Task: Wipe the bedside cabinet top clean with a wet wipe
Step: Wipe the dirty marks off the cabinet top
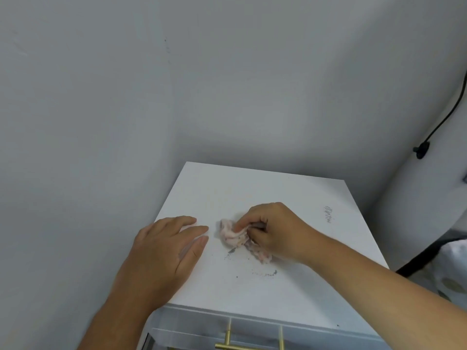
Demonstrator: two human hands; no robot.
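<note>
Left hand [161, 251] flat on cabinet top [290, 188]; right hand [275, 228] pinching wipe [232, 233].

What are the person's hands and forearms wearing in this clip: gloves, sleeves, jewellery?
Nothing shows. The left hand and right hand are bare, with no gloves, rings or watch. Both forearms are uncovered as far as the frame edge, with no sleeve in view. The nails look short and unpainted.

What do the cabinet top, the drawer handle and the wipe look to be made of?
Cabinet top: smooth white board, probably painted or laminated, matte, with grey dirt specks showing on it.
Drawer handle: brass-coloured metal bar by its sheen; it could be only plated.
Wet wipe: thin soft nonwoven sheet, crumpled, pinkish-white, pinched in the right hand.
</note>
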